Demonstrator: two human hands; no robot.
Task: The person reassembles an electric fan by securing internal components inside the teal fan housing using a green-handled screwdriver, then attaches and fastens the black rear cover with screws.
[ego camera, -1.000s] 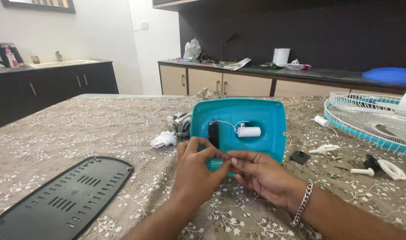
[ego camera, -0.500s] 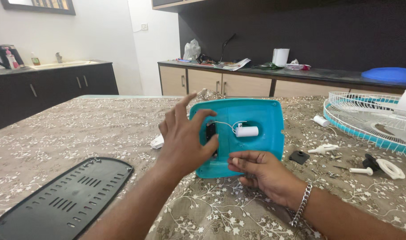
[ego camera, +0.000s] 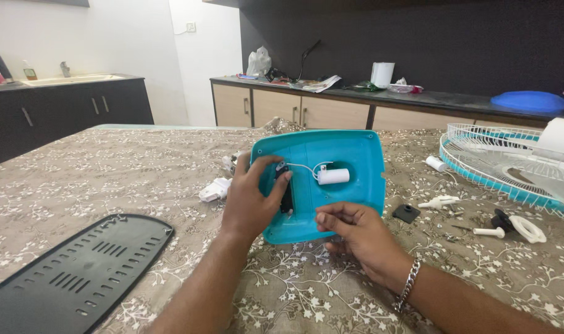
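Black vented panel [ego camera: 78,272] nearest, at the near left edge of the tabletop [ego camera: 109,173]; right hand [ego camera: 356,238], fingers pinching the teal housing [ego camera: 331,173] at its lower rim; left hand [ego camera: 251,201], raised half a second ago, now grips the housing's left edge, fingers curled beside the black switch block [ego camera: 286,195]; white capacitor [ego camera: 333,176] inside; white plug [ego camera: 215,189] left; black cap [ego camera: 406,213], fan grille [ego camera: 504,167] right; open cloth far left.
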